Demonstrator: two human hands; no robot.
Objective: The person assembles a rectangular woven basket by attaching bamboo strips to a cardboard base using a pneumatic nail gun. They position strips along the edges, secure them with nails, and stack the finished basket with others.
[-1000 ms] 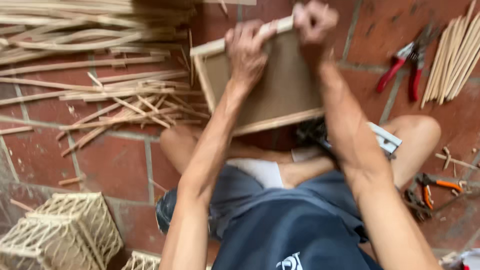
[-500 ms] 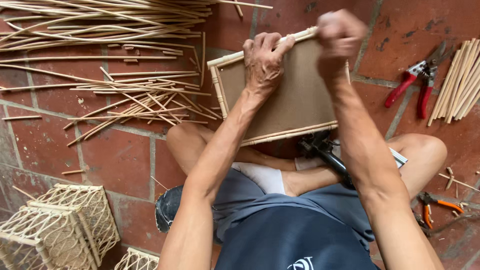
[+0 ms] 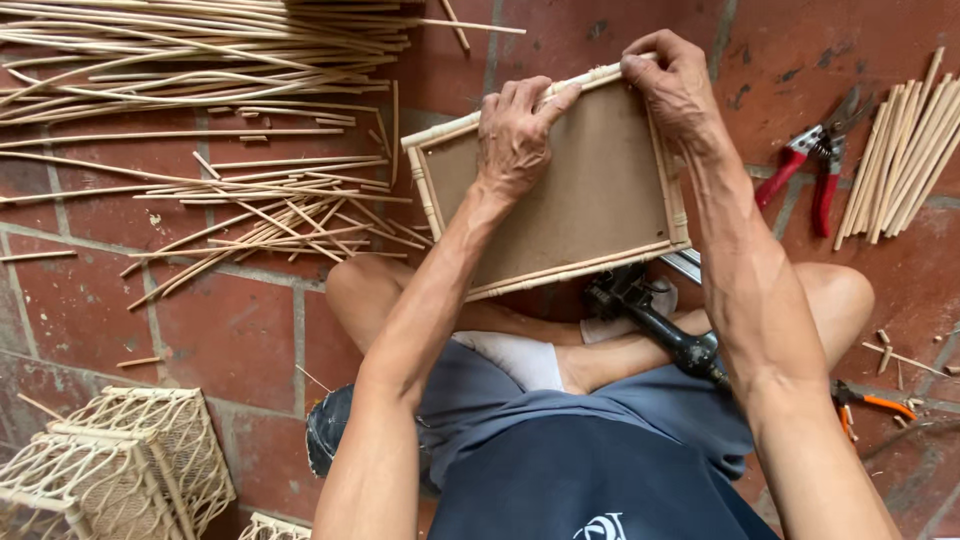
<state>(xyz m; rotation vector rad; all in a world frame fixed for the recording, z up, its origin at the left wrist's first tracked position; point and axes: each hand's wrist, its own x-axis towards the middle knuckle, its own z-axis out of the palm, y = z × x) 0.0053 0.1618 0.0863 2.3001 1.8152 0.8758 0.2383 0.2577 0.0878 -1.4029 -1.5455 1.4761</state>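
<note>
- Since the earlier frames, the rectangular brown board panel framed with pale rattan cane (image 3: 580, 190) sits a little lower and more to the centre of the frame, and both hands keep their grip on its far edge.
- Left hand (image 3: 515, 135) lies over the top edge of the panel, fingers curled over the cane rim and closed on it, palm flat on the brown board.
- Right hand (image 3: 675, 90) grips the upper right corner of the panel, fingers bent tight around the cane.
- Panel stands tilted in the upper centre of the frame, above the person's crossed legs.
- Black power tool (image 3: 655, 325) lies just below the panel, against the right leg.
- Red-handled pruning shears (image 3: 810, 165) lie on the red brick floor (image 3: 230, 330) at the upper right, beside a bundle of short cut cane sticks (image 3: 900, 150).
- Long pale rattan strips (image 3: 180, 60) fill the upper left.
- Woven pale cane baskets (image 3: 110, 465) stand at the lower left.
</note>
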